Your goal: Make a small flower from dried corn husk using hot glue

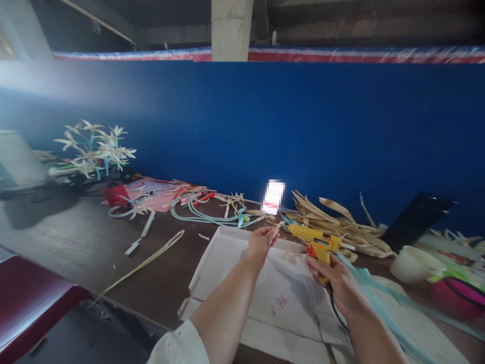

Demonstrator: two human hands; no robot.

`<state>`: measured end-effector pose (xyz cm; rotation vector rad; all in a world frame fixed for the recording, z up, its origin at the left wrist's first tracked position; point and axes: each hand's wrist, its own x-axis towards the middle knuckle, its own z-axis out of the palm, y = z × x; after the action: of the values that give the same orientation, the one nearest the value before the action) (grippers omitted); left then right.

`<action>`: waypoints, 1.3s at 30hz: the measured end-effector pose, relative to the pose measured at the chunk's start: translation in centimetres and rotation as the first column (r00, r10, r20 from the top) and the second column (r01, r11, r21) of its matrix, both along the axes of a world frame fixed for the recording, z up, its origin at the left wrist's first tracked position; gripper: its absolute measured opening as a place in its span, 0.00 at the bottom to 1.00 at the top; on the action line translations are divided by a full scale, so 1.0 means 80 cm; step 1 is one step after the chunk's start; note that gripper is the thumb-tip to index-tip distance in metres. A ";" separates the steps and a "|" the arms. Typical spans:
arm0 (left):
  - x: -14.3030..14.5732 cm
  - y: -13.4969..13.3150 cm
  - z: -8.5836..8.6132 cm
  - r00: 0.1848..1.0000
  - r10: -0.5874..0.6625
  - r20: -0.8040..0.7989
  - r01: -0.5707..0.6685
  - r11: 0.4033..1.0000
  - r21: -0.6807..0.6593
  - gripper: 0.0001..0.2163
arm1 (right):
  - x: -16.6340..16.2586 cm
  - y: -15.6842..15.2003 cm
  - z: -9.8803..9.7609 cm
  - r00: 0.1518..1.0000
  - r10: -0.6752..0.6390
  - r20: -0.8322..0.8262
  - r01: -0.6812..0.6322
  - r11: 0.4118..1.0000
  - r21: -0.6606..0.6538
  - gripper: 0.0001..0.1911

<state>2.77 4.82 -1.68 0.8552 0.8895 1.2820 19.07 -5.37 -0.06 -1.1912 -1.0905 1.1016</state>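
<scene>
Item: yellow glue gun (pixel 316 239), one, in the right hand (pixel 333 278); grip closed around its handle, nozzle aimed toward 9 o'clock. It sits over the far right edge of a white cardboard tray (pixel 217 263) with pink handwriting.

Item: small pale piece (pixel 278 229), one, in the left hand (pixel 262 241); grip a fingertip pinch. It is just beside the nozzle; contact cannot be told.

Surroundings, tray as dial centre, on the dark surface (pixel 162 268):
- 12 o'clock: lit screen (pixel 273 196), content blurred.
- 2 o'clock: dried husks (pixel 333 225), heaped.
- Near 3 o'clock: white cup (pixel 414 264).
- Between 9 and 10 o'clock: long pale strip (pixel 146 263).
- 10 o'clock: pale flower arrangement (pixel 96 151), upright in a red pot (pixel 115 194).
- Between 10 and 11 o'clock: pale-blue tubing (pixel 200 219), looped.

Backdrop: blue partition (pixel 322 126).
</scene>
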 end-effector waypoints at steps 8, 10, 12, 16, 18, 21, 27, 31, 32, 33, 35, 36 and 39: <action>0.001 -0.001 0.002 1.000 0.011 0.014 -0.011 1.000 0.000 0.15 | -0.001 -0.001 0.000 0.999 -0.022 0.027 0.021 1.000 0.004 0.16; 0.001 0.000 0.000 1.000 0.009 0.010 -0.009 1.000 0.004 0.15 | -0.001 0.000 -0.001 0.999 -0.023 0.031 0.023 1.000 0.005 0.15; 0.001 0.001 0.000 1.000 0.012 0.007 -0.012 1.000 0.005 0.14 | 0.001 0.000 -0.003 0.999 -0.020 0.030 0.020 1.000 0.001 0.15; 0.001 0.000 0.001 1.000 0.018 0.015 -0.018 1.000 0.007 0.15 | 0.005 0.001 -0.007 1.000 -0.016 0.018 0.016 1.000 -0.026 0.15; 0.000 -0.001 0.002 1.000 0.015 0.019 -0.015 1.000 0.010 0.15 | 0.005 0.001 -0.007 1.000 -0.023 0.015 0.024 0.999 -0.038 0.15; -0.001 -0.001 0.003 1.000 0.003 0.028 -0.003 1.000 0.000 0.15 | 0.004 0.002 -0.006 0.999 -0.034 0.014 0.034 0.998 -0.045 0.16; -0.001 -0.004 0.006 1.000 -0.008 0.025 0.007 1.000 0.014 0.13 | 0.003 0.003 -0.005 0.999 -0.046 0.027 0.048 0.998 -0.050 0.17; 0.000 -0.004 0.006 1.000 0.000 0.024 0.000 1.000 0.008 0.13 | 0.004 0.003 -0.005 0.998 -0.048 0.038 0.050 0.998 -0.045 0.17; 0.000 -0.004 0.006 1.000 0.002 0.021 -0.002 1.000 0.004 0.13 | 0.004 0.003 -0.005 0.998 -0.049 0.036 0.051 0.998 -0.045 0.17; 0.000 -0.004 0.006 1.000 0.002 0.018 -0.002 1.000 0.002 0.13 | 0.004 0.003 -0.005 0.998 -0.049 0.035 0.050 0.998 -0.045 0.17; -0.001 -0.005 0.007 1.000 -0.007 0.018 0.007 1.000 0.001 0.13 | 0.004 0.003 -0.005 0.998 -0.048 0.034 0.049 0.998 -0.050 0.17; -0.001 -0.005 0.007 1.000 -0.011 0.021 0.011 1.000 0.002 0.13 | 0.004 0.003 -0.005 0.998 -0.047 0.032 0.049 0.997 -0.051 0.17; -0.001 -0.007 0.009 0.999 -0.021 0.035 0.020 1.000 0.010 0.13 | 0.004 0.002 -0.005 0.998 -0.053 0.030 0.055 0.997 -0.048 0.17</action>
<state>2.66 4.30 -0.98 0.8454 0.8452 1.2811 19.37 -5.20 -0.43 -1.2711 -1.0525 1.0775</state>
